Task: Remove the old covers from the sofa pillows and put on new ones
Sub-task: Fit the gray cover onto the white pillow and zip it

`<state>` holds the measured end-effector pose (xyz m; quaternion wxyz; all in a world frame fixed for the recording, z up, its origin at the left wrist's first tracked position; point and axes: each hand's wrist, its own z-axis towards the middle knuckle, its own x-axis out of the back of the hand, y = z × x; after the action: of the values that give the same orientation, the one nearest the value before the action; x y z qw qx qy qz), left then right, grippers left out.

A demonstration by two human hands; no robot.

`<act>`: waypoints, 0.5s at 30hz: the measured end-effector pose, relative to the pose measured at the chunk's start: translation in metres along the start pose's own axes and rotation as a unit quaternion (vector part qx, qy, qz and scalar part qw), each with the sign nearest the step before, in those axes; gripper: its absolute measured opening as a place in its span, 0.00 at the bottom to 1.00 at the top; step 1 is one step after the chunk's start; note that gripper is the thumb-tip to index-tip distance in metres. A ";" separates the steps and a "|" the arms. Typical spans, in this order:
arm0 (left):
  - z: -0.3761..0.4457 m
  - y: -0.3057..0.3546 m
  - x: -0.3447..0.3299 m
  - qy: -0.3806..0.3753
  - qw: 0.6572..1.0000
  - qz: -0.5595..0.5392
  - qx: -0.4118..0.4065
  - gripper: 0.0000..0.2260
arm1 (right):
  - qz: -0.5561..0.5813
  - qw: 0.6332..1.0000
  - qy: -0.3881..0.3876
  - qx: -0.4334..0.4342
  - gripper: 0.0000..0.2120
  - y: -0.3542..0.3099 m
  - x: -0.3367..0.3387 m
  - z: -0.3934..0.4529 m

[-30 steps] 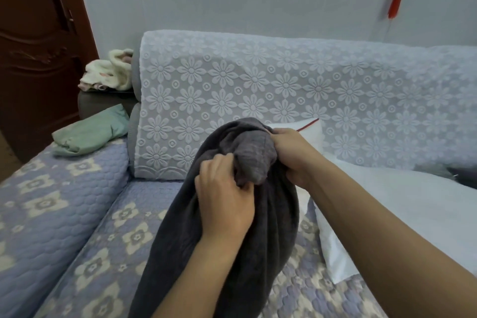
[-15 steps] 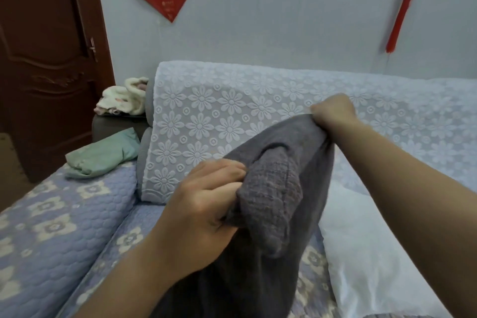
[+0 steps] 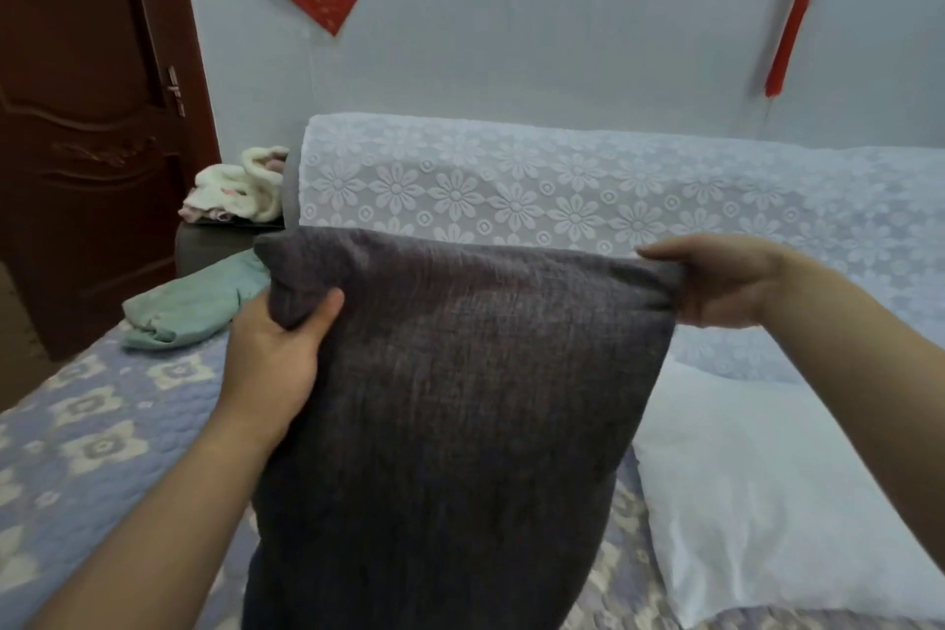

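Two hands held one dark grey woven fabric cover (image 3: 460, 399) by its upper corners, stretched flat and hanging in front of the sofa seat. We noted the left hand (image 3: 276, 353) clenched around the bunched upper left corner, thumb on the near face. The right hand (image 3: 716, 281) pinched the upper right corner, fingers curled over the top edge.

The cover hung limp along its length, with no visible bulk inside; we judged it empty, though its lower end ran out of view and we could not tell whether that end was open. Whether this was an old cover just taken off or a new one about to go on, the view did not settle.

One bare white rectangular pillow insert (image 3: 767, 486) lay on the blue quilted floral sofa seat (image 3: 92, 425), just right of the hanging cover and below the right forearm. We judged that pillow stripped and not yet re-dressed.

A crumpled pale green cloth (image 3: 189, 307) rested on the seat at far left, near the armrest; possibly another cover, not confirmed. A cream and pink bundle of fabric (image 3: 240, 184) sat on the armrest behind it.

Our estimate: removal done for at least one pillow; fitting of a cover on the white insert was still outstanding. No other pillows were visible.
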<state>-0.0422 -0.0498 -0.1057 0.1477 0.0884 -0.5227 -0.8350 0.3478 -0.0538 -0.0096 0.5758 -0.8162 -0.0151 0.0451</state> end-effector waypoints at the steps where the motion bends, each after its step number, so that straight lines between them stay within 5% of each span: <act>1: -0.002 0.002 -0.002 -0.004 1.000 -0.011 -0.007 0.02 | 0.071 0.997 0.008 0.012 0.20 0.000 0.006 0.000; 4: 0.000 0.003 -0.005 -0.002 0.999 -0.032 -0.007 0.03 | 0.126 0.989 0.032 0.067 0.12 0.002 0.004 -0.007; 7: 0.006 0.002 -0.003 0.007 0.999 -0.037 0.005 0.09 | -0.064 0.991 0.082 0.084 0.13 0.009 -0.010 -0.003; 9: 0.004 0.003 -0.002 0.000 0.999 -0.040 -0.002 0.09 | -0.085 0.982 0.133 0.102 0.09 0.010 -0.018 -0.001; 12: 0.004 0.005 -0.003 -0.012 0.998 -0.055 0.009 0.05 | 0.140 0.978 0.129 0.087 0.11 0.006 -0.018 -0.003; 15: 0.013 0.009 -0.004 -0.011 0.999 -0.015 0.034 0.08 | 0.349 0.934 0.014 0.073 0.19 0.001 -0.020 -0.003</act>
<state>-0.0415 -0.0410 -0.0922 0.1266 0.0924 -0.5510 -0.8196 0.3280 -0.0584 -0.0083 0.5818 -0.7265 0.2820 0.2326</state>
